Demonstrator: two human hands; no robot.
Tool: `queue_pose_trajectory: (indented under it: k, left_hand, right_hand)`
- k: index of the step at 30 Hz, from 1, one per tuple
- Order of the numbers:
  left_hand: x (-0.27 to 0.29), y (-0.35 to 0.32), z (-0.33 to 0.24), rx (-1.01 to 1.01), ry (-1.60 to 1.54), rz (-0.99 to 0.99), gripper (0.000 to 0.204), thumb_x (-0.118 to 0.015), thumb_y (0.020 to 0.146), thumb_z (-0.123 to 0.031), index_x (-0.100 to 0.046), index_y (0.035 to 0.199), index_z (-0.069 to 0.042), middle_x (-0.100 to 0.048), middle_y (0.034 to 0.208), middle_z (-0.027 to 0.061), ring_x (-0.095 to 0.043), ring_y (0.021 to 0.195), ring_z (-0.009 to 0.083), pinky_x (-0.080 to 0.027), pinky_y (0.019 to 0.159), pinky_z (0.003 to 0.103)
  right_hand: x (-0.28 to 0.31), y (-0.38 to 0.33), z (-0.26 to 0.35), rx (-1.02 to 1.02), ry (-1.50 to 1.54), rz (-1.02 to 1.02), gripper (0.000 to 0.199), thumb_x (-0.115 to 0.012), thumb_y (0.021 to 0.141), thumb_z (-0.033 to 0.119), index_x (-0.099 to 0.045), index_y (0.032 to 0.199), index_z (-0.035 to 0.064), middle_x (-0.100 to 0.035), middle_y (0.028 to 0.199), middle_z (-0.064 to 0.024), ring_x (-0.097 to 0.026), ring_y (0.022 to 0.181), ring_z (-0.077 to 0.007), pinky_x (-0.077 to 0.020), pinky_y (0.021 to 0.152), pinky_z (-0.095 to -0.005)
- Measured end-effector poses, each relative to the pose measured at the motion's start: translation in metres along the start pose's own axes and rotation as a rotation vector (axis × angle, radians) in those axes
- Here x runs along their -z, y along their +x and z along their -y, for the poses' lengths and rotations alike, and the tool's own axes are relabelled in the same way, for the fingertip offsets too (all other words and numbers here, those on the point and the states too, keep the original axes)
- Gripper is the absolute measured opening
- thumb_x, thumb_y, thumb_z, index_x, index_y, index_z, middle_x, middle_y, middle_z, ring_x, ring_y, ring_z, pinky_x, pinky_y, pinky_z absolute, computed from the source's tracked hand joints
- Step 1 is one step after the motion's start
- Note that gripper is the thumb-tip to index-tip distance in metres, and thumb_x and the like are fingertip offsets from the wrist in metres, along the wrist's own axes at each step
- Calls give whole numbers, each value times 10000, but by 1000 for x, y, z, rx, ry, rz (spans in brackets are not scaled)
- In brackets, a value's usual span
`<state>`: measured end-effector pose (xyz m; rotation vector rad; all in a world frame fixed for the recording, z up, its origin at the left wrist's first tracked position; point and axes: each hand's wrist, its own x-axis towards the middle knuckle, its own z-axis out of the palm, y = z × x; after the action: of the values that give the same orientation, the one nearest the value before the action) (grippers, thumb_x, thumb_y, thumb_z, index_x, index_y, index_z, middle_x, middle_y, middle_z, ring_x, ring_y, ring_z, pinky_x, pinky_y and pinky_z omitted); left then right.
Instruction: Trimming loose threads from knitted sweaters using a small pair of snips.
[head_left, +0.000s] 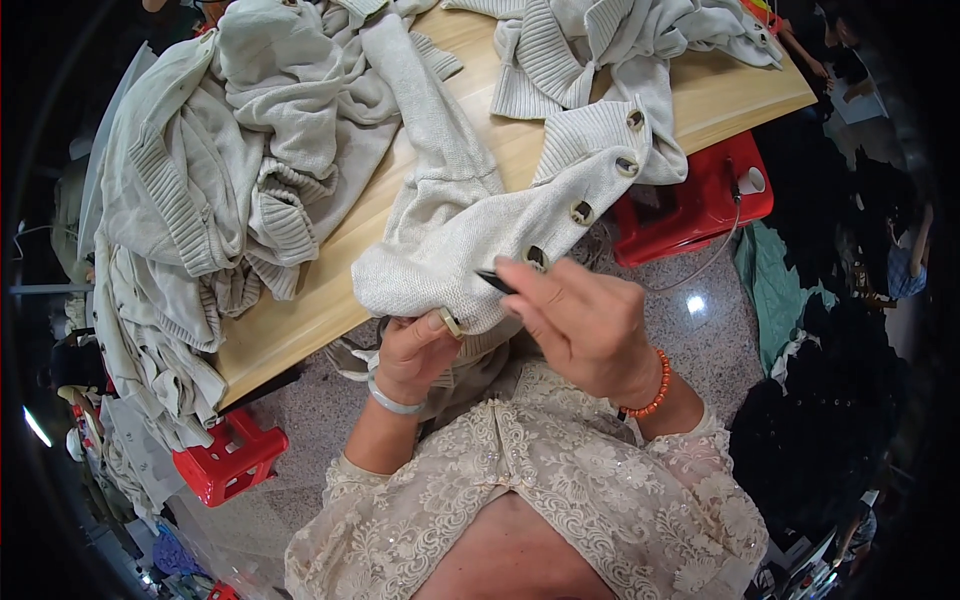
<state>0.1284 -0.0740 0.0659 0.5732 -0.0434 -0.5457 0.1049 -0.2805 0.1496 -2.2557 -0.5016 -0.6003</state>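
Observation:
A cream knitted cardigan (pixel 430 250) lies partly on the table edge in front of me, its button band with several dark-centred buttons running up to the right. My left hand (pixel 408 352) is closed on the cardigan's near edge, thumb beside a button (pixel 450 322). In my right hand (pixel 590 325), a small black pointed tool (pixel 495 282) is pinched between thumb and fingers. Its tip is at the knit, just left of another button (pixel 536 258). The fingers hide most of the tool, so its exact kind does not show.
Cream knitwear (pixel 270 110) is heaped on the left of the wooden table (pixel 345 290), with more garments (pixel 600 50) at the far right. A red stool (pixel 700 200) stands under the right edge, another red stool (pixel 232 455) at lower left. Green cloth (pixel 765 290) hangs at right.

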Motion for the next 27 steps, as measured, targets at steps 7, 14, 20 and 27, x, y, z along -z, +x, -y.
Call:
queue_pose_trajectory:
  k: [7,14,20,27]
  left_hand:
    - [11,-2,-4,68,-60,24,463,-582,882,-75,-457,1328,-56,-603,1198,91,-613,1024,192,-486,825,298]
    - [-1,3,-7,51,-81,22,467,-561,896,-99,-438,1344,-47,-578,1242,109,-578,1092,220,-481,829,318]
    - [16,2,0,117,-58,7,442,-576,844,-100,-511,1275,-29,-591,1214,131,-595,1073,254,-497,882,398]
    - [15,7,-2,11,64,172,632,-614,853,-290,-381,1393,-58,-489,1355,113,-489,1216,252,-381,1015,430]
  right_hand:
    - [-2,-6,3,35,137,64,384,-731,775,125,-640,1132,20,-539,670,-61,-523,494,-190,-410,447,-308]
    - [-6,-3,-1,-82,83,26,332,-700,815,157,-637,1121,45,-582,736,-70,-590,555,-216,-464,484,-315]
    - [-13,-13,-1,-46,246,-39,374,-738,769,103,-637,1123,34,-585,718,-90,-569,554,-230,-453,491,-327]
    - [-23,-11,-13,-242,381,-166,443,-715,806,128,-573,1214,36,-620,766,-106,-574,579,-151,-456,542,-278]
